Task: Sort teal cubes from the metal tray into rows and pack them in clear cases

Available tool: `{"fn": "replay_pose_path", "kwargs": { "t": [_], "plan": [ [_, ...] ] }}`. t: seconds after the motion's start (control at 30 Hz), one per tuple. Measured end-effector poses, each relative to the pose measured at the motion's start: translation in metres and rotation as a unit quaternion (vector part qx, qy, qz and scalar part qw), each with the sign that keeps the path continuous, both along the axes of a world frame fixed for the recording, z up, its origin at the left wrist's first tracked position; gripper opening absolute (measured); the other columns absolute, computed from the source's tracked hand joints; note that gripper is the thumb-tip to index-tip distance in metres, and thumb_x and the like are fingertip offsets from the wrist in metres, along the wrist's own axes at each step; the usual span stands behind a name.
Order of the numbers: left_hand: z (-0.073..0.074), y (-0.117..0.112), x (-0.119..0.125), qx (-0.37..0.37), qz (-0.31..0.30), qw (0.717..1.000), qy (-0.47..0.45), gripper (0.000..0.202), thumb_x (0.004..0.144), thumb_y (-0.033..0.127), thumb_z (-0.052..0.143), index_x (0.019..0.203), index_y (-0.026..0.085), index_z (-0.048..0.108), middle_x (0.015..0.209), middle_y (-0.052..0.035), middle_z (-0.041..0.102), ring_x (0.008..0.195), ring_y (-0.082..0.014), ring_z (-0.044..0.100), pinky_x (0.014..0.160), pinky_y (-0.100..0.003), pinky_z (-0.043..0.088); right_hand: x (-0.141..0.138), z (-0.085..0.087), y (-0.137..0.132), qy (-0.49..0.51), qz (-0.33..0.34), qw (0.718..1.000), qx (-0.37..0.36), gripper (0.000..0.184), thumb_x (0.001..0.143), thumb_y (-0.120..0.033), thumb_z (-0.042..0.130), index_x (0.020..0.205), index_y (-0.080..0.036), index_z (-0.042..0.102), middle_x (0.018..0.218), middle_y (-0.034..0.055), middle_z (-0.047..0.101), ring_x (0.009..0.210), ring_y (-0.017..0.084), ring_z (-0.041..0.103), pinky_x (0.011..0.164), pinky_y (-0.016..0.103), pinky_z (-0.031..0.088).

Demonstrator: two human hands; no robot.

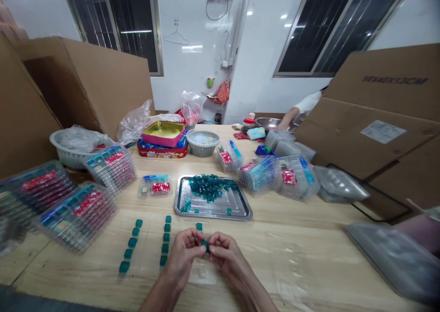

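Observation:
My left hand (184, 252) and my right hand (223, 251) meet low at the table's middle, fingers pinched together on a small teal block (205, 244) between them. Under and left of the hands lie clear plastic trays (147, 247) with teal blocks set in columns: one column (131, 247) at the left, a second column (165, 241) beside my left hand, and a single block (199, 226) above my hands. Behind them a metal tray (237, 209) holds a heap of loose teal blocks (208, 186).
Stacks of filled clear packs (80, 213) stand at the left, more packs (275, 174) at the right. Baskets (202, 142), a tin box (163, 133) and bags sit farther back. Cardboard boxes (378, 119) flank both sides. Another person's arm (292, 114) shows at the far end.

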State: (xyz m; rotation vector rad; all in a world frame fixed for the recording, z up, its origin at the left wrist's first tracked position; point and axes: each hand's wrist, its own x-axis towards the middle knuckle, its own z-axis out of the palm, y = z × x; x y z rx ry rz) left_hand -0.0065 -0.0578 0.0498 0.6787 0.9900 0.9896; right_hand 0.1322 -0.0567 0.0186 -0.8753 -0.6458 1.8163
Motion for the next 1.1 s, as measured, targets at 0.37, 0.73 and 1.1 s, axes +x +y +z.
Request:
{"fn": "replay_pose_path", "kwargs": {
  "t": [0.37, 0.73, 1.1],
  "plan": [
    [-0.005, 0.006, -0.009, -0.058, -0.047, 0.997, -0.036, 0.031, 0.047, 0.016, 0.070, 0.071, 0.012, 0.051, 0.056, 0.0046, 0.054, 0.049, -0.0020, 0.050, 0.053, -0.014, 0.035, 0.002, -0.011, 0.005, -0.009, 0.038, 0.999, 0.021, 0.032, 0.054, -0.024, 0.080, 0.067, -0.013, 0.053, 0.057, -0.0015, 0.057, 0.046, 0.007, 0.052, 0.049, 0.019, 0.042],
    [-0.035, 0.013, -0.006, 0.087, -0.032, 0.892, 0.442, 0.019, 0.061, 0.014, 0.046, 0.067, 0.013, 0.064, 0.060, 0.0007, 0.058, 0.055, 0.0001, 0.044, 0.057, -0.011, 0.025, -0.004, -0.032, 0.017, -0.384, 0.040, 0.902, 0.191, 0.004, 0.064, -0.014, 0.045, 0.067, -0.018, 0.043, 0.050, -0.0039, 0.049, 0.045, 0.011, 0.048, 0.045, 0.020, 0.033],
    [-0.027, 0.016, 0.002, 0.135, -0.063, 0.848, 0.509, 0.029, 0.073, 0.018, 0.036, 0.075, 0.015, 0.065, 0.079, -0.0068, 0.062, 0.067, -0.0035, 0.044, 0.067, -0.017, 0.019, -0.012, -0.028, 0.020, -0.639, 0.036, 0.716, 0.279, 0.017, 0.074, -0.005, 0.038, 0.074, -0.016, 0.052, 0.074, 0.0061, 0.061, 0.073, 0.018, 0.056, 0.066, 0.024, 0.035]
  ]
}}
